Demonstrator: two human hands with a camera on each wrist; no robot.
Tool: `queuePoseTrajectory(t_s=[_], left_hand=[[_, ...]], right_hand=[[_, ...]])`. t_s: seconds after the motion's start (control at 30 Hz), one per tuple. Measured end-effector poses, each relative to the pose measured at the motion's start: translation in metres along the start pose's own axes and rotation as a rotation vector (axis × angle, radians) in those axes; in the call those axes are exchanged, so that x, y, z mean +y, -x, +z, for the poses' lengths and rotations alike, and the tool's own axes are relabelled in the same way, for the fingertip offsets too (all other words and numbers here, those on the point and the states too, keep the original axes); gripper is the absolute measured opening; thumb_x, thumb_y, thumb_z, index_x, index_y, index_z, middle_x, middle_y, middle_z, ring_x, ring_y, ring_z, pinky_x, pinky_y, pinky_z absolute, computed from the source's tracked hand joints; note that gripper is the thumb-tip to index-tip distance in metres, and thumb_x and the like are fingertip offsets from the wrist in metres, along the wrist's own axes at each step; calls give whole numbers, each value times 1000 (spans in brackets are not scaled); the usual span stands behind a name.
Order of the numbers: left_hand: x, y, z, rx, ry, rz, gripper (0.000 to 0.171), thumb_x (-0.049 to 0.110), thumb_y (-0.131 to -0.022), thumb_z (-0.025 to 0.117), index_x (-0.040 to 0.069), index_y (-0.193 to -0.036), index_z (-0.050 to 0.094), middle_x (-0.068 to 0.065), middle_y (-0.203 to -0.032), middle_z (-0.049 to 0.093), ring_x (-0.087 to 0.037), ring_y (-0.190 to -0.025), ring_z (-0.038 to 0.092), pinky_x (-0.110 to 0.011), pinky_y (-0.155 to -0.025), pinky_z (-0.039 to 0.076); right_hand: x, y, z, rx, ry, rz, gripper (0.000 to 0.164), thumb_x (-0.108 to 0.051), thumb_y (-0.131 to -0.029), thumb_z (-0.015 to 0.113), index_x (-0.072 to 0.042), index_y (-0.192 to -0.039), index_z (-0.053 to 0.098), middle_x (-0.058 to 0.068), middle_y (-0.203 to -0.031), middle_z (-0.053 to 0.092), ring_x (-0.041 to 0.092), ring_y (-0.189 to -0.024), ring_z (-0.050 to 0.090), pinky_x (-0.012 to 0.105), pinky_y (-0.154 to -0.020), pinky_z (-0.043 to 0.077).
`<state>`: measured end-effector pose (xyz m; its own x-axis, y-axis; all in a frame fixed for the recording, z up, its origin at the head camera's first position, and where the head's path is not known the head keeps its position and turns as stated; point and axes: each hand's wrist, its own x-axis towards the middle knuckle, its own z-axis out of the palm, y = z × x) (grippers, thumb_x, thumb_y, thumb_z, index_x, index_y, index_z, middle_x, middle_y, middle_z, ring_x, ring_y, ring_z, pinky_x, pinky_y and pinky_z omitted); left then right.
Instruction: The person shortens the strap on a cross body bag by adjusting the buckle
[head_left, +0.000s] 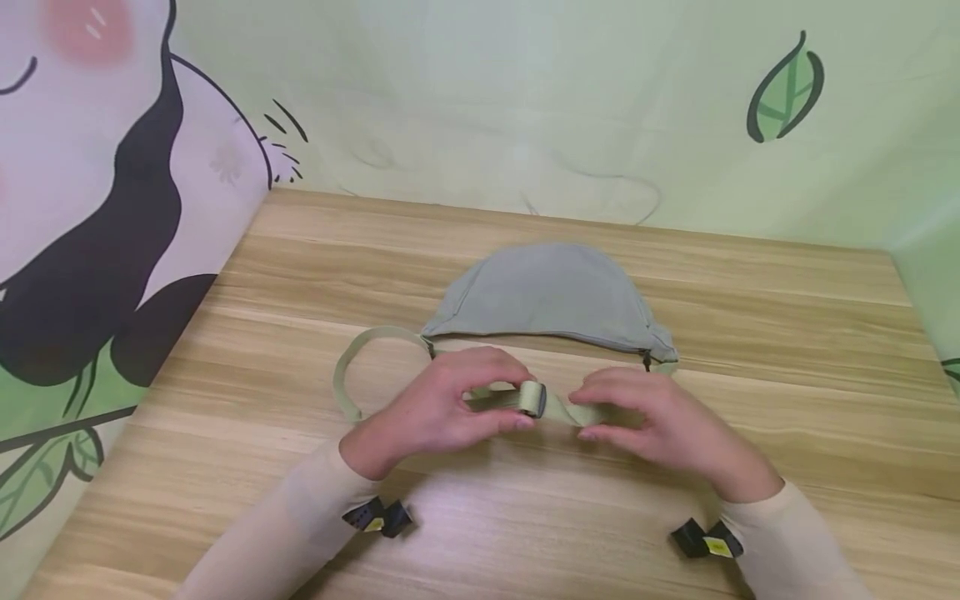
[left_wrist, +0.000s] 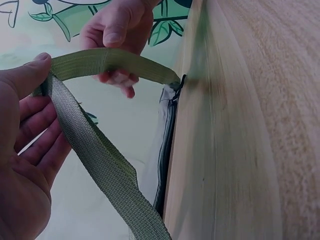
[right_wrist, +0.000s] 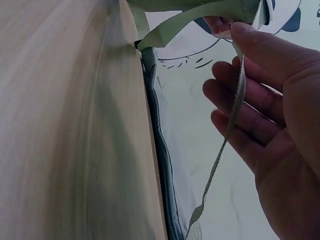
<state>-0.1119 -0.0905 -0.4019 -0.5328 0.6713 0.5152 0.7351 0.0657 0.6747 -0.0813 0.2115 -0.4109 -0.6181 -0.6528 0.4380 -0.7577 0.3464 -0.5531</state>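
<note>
A grey waist bag (head_left: 551, 292) lies on the wooden table, its zipper edge towards me. Its light green webbing strap (head_left: 348, 367) curves out from the left end and is raised in front of the bag. My left hand (head_left: 465, 396) pinches the strap beside a dark slider buckle (head_left: 543, 401), thumb below and index finger above. Facing it, my right hand (head_left: 663, 417) has thumb and index fingertips apart, with the twisted strap passing between them. In the right wrist view, the strap hangs edge-on across the relaxed fingers (right_wrist: 250, 110) of my right hand.
The wooden table (head_left: 225, 367) meets a pale green printed backdrop (head_left: 480, 100) at the back and sides. Small black devices with yellow labels sit at the left cuff (head_left: 378, 518) and right cuff (head_left: 707, 542).
</note>
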Motion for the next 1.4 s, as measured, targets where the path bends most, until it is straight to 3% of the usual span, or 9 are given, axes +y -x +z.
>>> queuePoseTrajectory(t_s=[0.07,0.2,0.37,0.57,0.83,1.2,1.4], left_hand=[[0,0,0,-3,-3,-1,32,11,-86,91,8,-115,77,-4,-112,81,-17,-106,76,-30,-99,62],[0,0,0,-13,-5,-18,33,10,-86,91,8,-115,77,-3,-112,80,-16,-106,76,-30,-98,62],[-1,0,1,-29,-7,-34,31,11,-88,90,9,-115,76,-3,-113,80,-15,-106,75,-29,-98,62],[-2,0,4,-40,-6,-16,32,10,-87,91,9,-115,75,-3,-113,80,-14,-106,75,-33,-96,64],[-4,-1,9,-54,-18,0,32,12,-86,91,9,-114,74,-1,-109,79,-13,-104,75,-28,-97,62],[-3,-4,11,-51,-81,1,32,17,-86,92,9,-112,74,-1,-109,78,-13,-104,74,-23,-97,60],[-2,-4,12,-52,-90,-6,33,17,-87,91,8,-115,75,-3,-112,79,-14,-106,74,-24,-98,60]], right_hand=[[0,0,-1,-5,-2,-18,45,-5,-79,93,-8,-121,78,1,-114,79,18,-104,75,15,-104,53],[-2,0,0,26,-10,-48,30,-24,-95,85,-7,-118,77,1,-111,79,17,-101,75,15,-101,55],[-6,-4,3,105,-11,-101,35,-38,-106,69,-6,-116,77,3,-107,80,20,-97,76,14,-101,55],[-12,-8,11,188,14,-146,39,-40,-107,67,-3,-113,77,8,-103,81,24,-93,77,16,-102,57],[-20,-12,19,261,4,-105,37,-36,-106,70,0,-109,77,11,-102,80,25,-93,76,13,-102,55],[-28,-17,23,299,-27,-67,38,-35,-104,72,1,-116,78,14,-106,81,25,-94,77,13,-99,56],[-31,-16,24,283,-32,-2,44,-39,-103,70,1,-119,78,14,-108,81,23,-94,76,11,-95,55]])
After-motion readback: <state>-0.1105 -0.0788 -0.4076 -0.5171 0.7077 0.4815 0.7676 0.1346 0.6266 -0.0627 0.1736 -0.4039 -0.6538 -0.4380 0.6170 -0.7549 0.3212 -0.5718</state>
